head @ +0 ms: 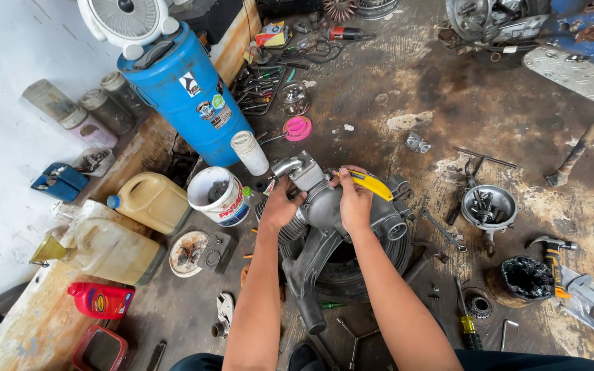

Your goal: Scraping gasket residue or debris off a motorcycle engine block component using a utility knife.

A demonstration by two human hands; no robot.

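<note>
A grey metal engine [324,206] with cooling fins sits on a dark tyre [342,271] on the oily floor in front of me. My left hand [280,205] grips the engine's left side, just below its silver intake pipe [289,165]. My right hand [354,200] rests on top of the engine and holds a yellow-handled tool [371,184] that points to the right. Both forearms reach in from the bottom of the view.
A blue drum [187,96], a white bucket [218,196], yellowed jugs [149,200] and a red bottle [101,300] stand at the left. A metal bowl of parts [489,206], wrenches, a hammer [575,154], a screwdriver [467,326] and a black pot [525,278] lie at the right.
</note>
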